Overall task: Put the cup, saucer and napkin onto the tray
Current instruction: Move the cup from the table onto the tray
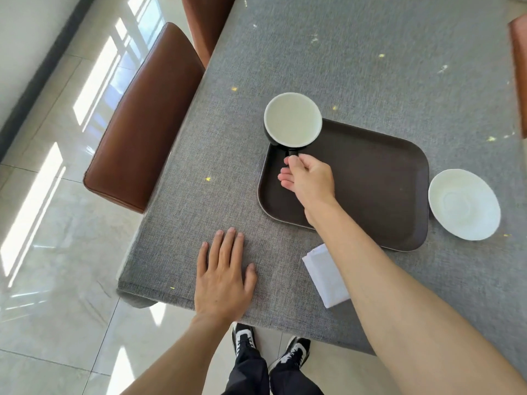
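Note:
A black cup (pixel 293 120) with a white inside is at the far left corner of the dark brown tray (pixel 379 178); whether it rests on the tray or hangs just above it I cannot tell. My right hand (pixel 309 178) grips its handle from the near side. A white saucer (pixel 464 204) lies on the tablecloth just right of the tray. A folded white napkin (pixel 325 276) lies on the cloth in front of the tray, partly hidden under my right forearm. My left hand (pixel 225 276) rests flat and open on the cloth near the table's front edge.
The table wears a grey cloth (pixel 370 58). Two brown leather chairs (pixel 145 121) stand along its left side, and another chair edge (pixel 519 72) shows at the far right. The floor is glossy tile. My feet stand below the front edge.

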